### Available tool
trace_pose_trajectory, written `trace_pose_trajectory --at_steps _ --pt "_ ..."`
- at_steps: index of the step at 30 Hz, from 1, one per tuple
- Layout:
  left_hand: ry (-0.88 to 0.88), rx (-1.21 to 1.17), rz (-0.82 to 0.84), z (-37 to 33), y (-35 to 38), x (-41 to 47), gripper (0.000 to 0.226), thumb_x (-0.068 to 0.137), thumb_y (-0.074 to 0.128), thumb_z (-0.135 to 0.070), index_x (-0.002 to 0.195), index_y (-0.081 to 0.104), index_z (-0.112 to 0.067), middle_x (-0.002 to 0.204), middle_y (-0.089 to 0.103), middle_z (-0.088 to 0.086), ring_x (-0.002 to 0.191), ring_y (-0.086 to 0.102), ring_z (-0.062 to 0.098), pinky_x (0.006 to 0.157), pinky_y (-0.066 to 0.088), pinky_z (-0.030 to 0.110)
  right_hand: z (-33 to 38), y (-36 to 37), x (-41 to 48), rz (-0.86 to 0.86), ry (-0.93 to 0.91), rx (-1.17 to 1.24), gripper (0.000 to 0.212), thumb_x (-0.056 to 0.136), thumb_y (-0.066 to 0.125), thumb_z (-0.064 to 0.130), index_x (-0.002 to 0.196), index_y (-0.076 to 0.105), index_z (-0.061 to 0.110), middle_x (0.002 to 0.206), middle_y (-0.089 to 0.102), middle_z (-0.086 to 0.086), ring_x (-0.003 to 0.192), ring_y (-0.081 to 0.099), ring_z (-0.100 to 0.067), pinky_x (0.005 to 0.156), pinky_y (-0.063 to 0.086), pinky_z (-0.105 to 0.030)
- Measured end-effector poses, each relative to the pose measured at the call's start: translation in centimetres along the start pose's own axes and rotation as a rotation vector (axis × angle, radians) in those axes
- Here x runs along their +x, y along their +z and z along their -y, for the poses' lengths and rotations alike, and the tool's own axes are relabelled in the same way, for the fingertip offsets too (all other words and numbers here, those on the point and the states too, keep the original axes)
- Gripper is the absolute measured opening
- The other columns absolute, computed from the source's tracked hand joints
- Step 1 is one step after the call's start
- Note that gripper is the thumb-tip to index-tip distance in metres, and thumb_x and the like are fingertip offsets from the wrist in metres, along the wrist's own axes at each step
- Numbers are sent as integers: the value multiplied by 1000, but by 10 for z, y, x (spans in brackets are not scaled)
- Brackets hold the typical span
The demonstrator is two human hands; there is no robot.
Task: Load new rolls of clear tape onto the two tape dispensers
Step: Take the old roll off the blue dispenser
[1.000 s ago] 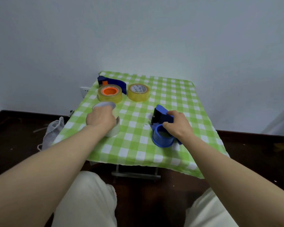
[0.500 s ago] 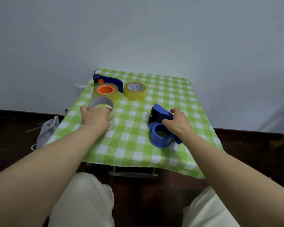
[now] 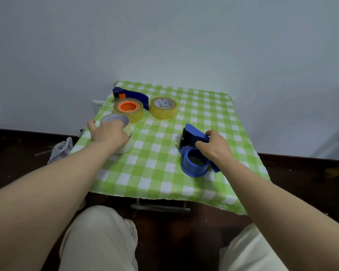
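A: Where is the clear tape roll found?
B: At centre left of the frame, over the bench, which is covered in green check. It is grasped from above by the left hand, the fingers curled round its rim, and it is held tilted.
A: And the right hand?
B: Its fingers are clenched on the blue dispenser, which is laid right of centre, its round hub facing up.
A: What is seen further up?
B: A second dispenser is loaded with a yellowish roll on an orange hub. Just to its right, another yellowish roll is laid flat.
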State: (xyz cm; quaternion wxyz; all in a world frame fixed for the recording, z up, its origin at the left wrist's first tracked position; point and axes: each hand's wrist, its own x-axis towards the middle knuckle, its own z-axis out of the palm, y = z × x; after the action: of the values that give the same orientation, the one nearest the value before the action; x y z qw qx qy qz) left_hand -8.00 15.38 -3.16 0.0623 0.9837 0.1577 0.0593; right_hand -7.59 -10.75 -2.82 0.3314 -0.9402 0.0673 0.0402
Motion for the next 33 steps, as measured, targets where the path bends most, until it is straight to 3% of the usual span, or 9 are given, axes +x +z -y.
trace_pose_trajectory --at_steps 2,4,7,11,16,19,22,27,33 --pt "48 2 -164 -2 -6 -7 24 90 46 -24 96 67 -16 85 62 5 105 55 27 104 16 39 0 -1 0 1 -5 11 49 86 53 23 131 40 10 120 57 -9 88 50 -23 77 45 -35" --pt "122 -23 -276 -9 -10 -18 25 89 47 -24 99 68 -15 85 65 8 102 57 29 101 18 37 -1 -3 -3 5 -5 19 47 86 52 22 130 41 9 119 57 -10 87 50 -23 80 47 -37" --pt "305 -62 -141 -25 -6 -39 42 87 39 -35 115 65 -18 109 69 10 111 55 28 100 18 33 -2 -5 -4 7 5 10 44 87 50 19 129 42 8 119 57 -11 91 53 -26 83 48 -39" --pt "491 40 1 -34 14 -60 50 78 36 -41 110 67 -20 104 71 9 103 58 26 98 20 32 -3 -6 -8 17 5 2 43 87 46 12 130 41 8 121 57 -13 100 56 -30 86 49 -41" --pt "359 121 67 -30 22 -59 28 85 48 -25 108 63 -22 107 69 3 106 57 22 98 20 34 -9 -9 -7 26 20 -26 40 87 40 3 128 44 4 121 57 -16 105 56 -33 84 46 -38" --pt "296 114 99 -34 21 -56 40 79 52 -21 119 55 -24 116 64 -1 114 51 20 99 21 36 -15 -10 -1 41 27 -46 31 85 39 2 113 51 1 104 60 -15 84 51 -29 70 42 -34" --pt "322 90 102 -49 19 -57 62 74 57 -39 134 43 -26 134 51 -2 128 36 21 102 21 40 -18 -13 2 65 36 -47 28 84 45 10 109 54 2 94 57 -10 81 51 -27 68 41 -33" --pt "369 -25 29 -84 7 -43 58 82 52 -46 136 43 -26 141 45 -4 133 32 20 106 19 38 -7 -22 17 73 -14 -16 54 88 50 32 137 43 11 134 54 -8 118 54 -27 94 44 -37" --pt "265 -64 123 -106 1 5 44 86 53 -32 129 53 -19 132 55 3 125 44 26 97 33 38 30 -19 67 31 -233 -126 43 91 48 16 134 49 14 136 55 -5 123 52 -23 99 44 -35"
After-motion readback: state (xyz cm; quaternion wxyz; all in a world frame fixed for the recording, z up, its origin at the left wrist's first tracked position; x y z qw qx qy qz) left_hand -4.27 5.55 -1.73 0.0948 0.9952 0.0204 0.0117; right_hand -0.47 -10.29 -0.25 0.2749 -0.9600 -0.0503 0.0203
